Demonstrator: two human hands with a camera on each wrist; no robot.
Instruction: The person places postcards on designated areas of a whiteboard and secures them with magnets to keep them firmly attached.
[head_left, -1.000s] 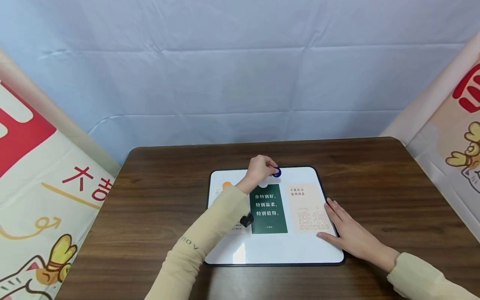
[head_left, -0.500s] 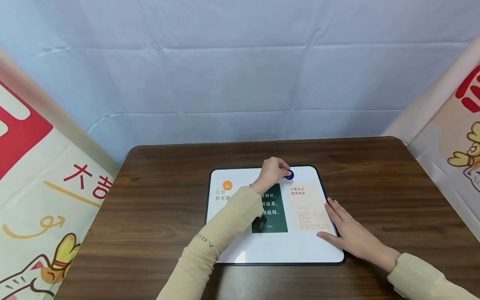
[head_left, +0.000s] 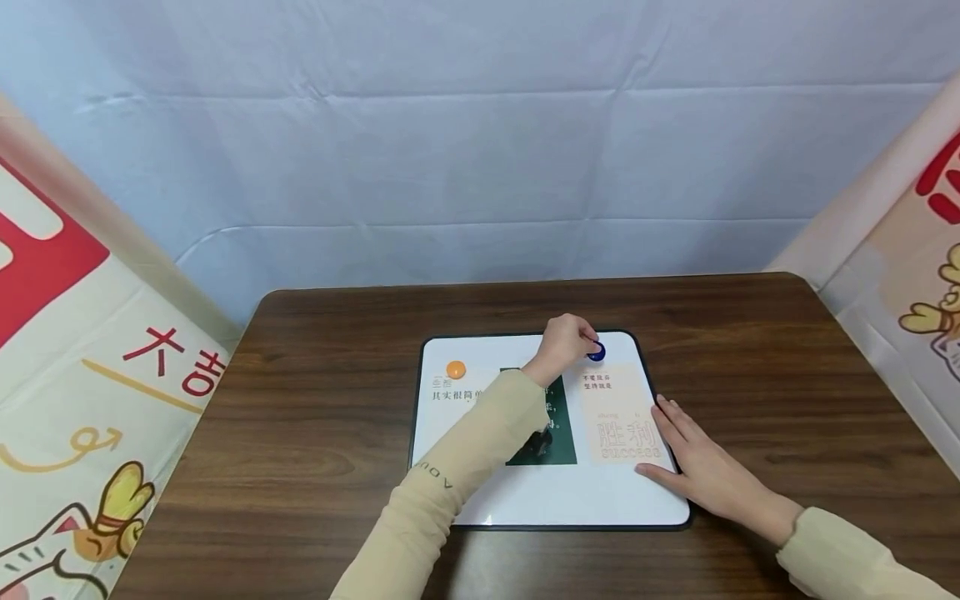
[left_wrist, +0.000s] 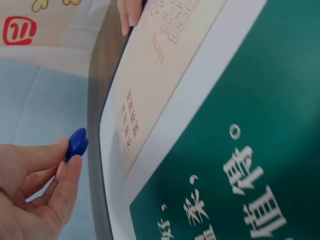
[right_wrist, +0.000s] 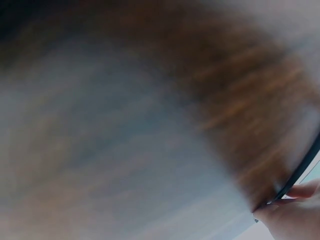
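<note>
My left hand [head_left: 562,343] pinches a round blue magnet [head_left: 597,352] between thumb and fingers, over the far right part of a whiteboard [head_left: 577,500]. In the left wrist view the blue magnet [left_wrist: 77,144] is tilted at the fingertips. Just below it lies a cream card [head_left: 622,404] with red print. My left forearm covers part of a green card [head_left: 566,446] with white characters. My right hand [head_left: 701,462] rests with straight fingers along the board's right edge, thumb over its surface. The right wrist view is blurred, with part of that hand [right_wrist: 295,220] at the lower right.
An orange magnet [head_left: 455,369] sits at the top of a pale text card [head_left: 450,398] on the board's left, partly hidden by the left sleeve. The board lies on a brown wooden table [head_left: 330,383]. Behind hangs a pale blue cloth [head_left: 480,150], with printed banners at both sides.
My left hand has moved right with the blue magnet, from above the green card to above the cream card. The left text card shows more now. My right hand has stayed put.
</note>
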